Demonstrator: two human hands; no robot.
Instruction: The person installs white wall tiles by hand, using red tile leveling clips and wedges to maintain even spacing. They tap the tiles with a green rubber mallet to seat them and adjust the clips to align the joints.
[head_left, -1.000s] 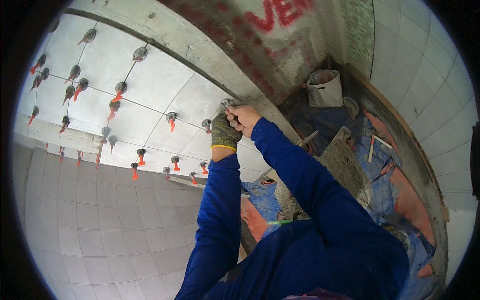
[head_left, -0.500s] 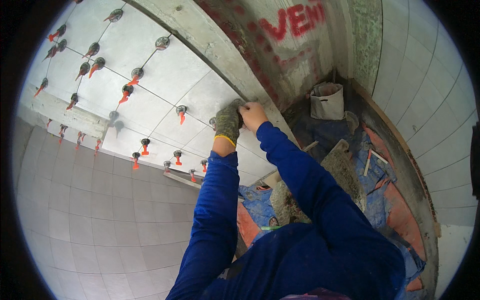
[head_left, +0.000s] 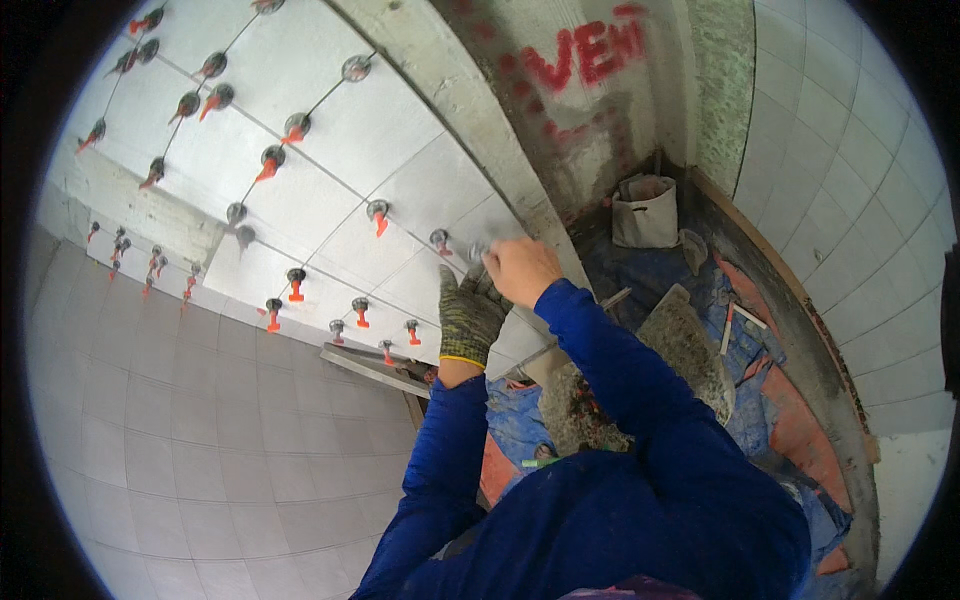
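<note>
My left hand [head_left: 472,312], in a dark patterned work glove with a yellow cuff, lies against the pale tiles [head_left: 405,170] with its fingers stretched out and apart. Just above and to its right, my bare right hand [head_left: 525,270] is closed, its fingertips at a blurred grey round tile-levelling spacer [head_left: 478,251] over a joint. Close by on the left stands another tile-levelling spacer with a red T-shaped handle [head_left: 441,241]. Several more of these spacers sit along the tile joints, such as one with a red handle [head_left: 378,213].
A concrete edge [head_left: 490,120] borders the tiles. Below right lie a rough grey slab [head_left: 685,340], blue sheeting [head_left: 515,415] and a folding rule [head_left: 735,325]. A pale bucket-like bag [head_left: 645,212] stands in the corner. Grey tiles [head_left: 230,420] cover the lower left.
My left hand has moved down from beside the right hand and its fingers have opened out. The right hand has shifted slightly right and down; the view has shifted too.
</note>
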